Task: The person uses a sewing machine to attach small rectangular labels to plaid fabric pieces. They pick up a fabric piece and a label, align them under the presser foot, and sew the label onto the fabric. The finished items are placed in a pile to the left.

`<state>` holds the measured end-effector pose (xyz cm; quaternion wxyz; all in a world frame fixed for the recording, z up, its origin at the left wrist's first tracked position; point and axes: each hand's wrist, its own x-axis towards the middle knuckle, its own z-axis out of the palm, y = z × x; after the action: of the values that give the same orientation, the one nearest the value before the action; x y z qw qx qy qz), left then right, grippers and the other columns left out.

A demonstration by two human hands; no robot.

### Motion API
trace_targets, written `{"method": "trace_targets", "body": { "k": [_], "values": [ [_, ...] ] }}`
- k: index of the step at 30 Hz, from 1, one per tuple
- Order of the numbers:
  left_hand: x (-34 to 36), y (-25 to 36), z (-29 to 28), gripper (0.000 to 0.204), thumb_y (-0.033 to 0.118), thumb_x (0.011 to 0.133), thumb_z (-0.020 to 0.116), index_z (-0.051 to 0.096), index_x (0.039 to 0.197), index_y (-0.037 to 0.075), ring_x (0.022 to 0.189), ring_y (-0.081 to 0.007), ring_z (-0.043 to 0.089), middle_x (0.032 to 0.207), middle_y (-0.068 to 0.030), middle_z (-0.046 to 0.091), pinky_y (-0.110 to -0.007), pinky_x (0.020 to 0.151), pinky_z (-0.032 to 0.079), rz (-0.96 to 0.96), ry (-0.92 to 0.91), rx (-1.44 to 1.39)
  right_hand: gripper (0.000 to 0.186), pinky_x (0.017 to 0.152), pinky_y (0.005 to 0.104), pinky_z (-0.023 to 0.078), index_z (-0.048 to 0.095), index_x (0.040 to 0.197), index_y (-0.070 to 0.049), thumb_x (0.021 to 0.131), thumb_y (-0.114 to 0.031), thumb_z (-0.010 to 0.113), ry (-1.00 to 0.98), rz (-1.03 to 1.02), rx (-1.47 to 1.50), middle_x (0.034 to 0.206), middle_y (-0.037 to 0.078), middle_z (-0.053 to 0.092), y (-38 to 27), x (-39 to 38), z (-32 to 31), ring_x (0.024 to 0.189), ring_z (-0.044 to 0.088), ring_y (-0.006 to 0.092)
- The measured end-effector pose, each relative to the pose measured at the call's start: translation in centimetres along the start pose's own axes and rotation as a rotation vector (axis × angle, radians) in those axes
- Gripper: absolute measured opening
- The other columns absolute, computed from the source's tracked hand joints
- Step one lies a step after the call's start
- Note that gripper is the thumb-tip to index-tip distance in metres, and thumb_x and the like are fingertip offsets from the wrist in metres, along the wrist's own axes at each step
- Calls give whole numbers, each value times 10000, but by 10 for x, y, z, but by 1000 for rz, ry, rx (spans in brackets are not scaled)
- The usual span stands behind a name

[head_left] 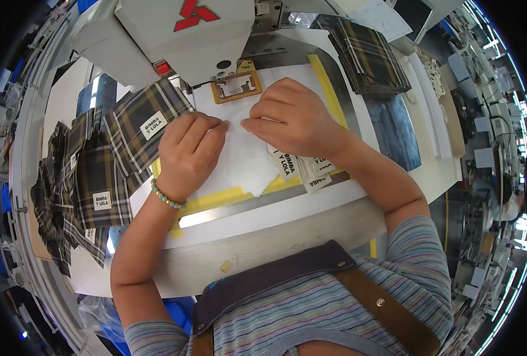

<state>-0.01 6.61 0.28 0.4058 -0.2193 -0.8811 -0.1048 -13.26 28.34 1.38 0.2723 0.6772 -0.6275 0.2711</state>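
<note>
My left hand [189, 151], with a beaded bracelet at the wrist, has curled fingers over a white sheet [245, 169] edged with yellow tape. My right hand [290, 115] is pinched close beside it, just below a tan clamp frame [254, 90] under the machine head [192, 41]. What either hand holds, if anything, is too small or hidden to make out. Printed white labels [287, 166] lie partly under my right hand. Plaid fabric pieces [121, 154] with white patches sewn or laid on them are heaped left of my left hand.
A folded plaid fabric stack [367, 56] sits at the back right, near white papers and long white strips. The table's pale front edge [263, 219] runs before my body. Rows of other workstations and a seated person [504, 199] show at the rims.
</note>
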Motion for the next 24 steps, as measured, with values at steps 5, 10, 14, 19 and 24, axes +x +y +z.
{"method": "trace_targets", "body": {
  "k": [5, 10, 14, 19, 24],
  "values": [
    [-5, -3, 7, 202, 52, 765, 763, 721, 962, 51, 959, -238, 685, 1000, -49, 694, -362, 764, 563, 142, -123, 56, 217, 812, 353, 536, 772, 985, -76, 772, -116, 788, -228, -107, -104, 937, -1, 700, 13, -5, -8, 914, 669, 195],
    [-1, -4, 9, 214, 73, 757, 733, 718, 969, 45, 1007, -234, 678, 1009, -50, 672, -356, 816, 564, 183, -200, 93, 158, 802, 338, 535, 747, 934, -73, 786, -127, 758, -321, -162, -140, 891, -3, 660, 28, -15, -5, 888, 657, 190],
    [-5, -10, 9, 241, 52, 760, 746, 739, 1000, 33, 984, -242, 691, 1030, -56, 710, -370, 817, 573, 116, -291, -8, 63, 791, 332, 535, 677, 837, -107, 812, -122, 734, -301, -106, -43, 826, -17, 603, 32, -16, 2, 906, 636, 177],
    [-5, -7, 7, 229, 41, 772, 759, 742, 1000, 36, 929, -234, 689, 1041, -57, 734, -368, 802, 573, 130, -314, 17, 66, 793, 338, 545, 680, 832, -98, 810, -130, 734, -287, -133, -106, 864, -11, 628, 38, -15, 2, 939, 644, 184],
    [2, -24, 14, 227, 55, 779, 754, 725, 1003, 43, 886, -224, 676, 1057, -53, 737, -355, 769, 562, 135, -382, 58, 63, 791, 337, 550, 679, 826, -100, 808, -131, 730, -286, -87, -109, 884, -8, 640, 46, -14, 10, 954, 647, 186]
  ]
}}
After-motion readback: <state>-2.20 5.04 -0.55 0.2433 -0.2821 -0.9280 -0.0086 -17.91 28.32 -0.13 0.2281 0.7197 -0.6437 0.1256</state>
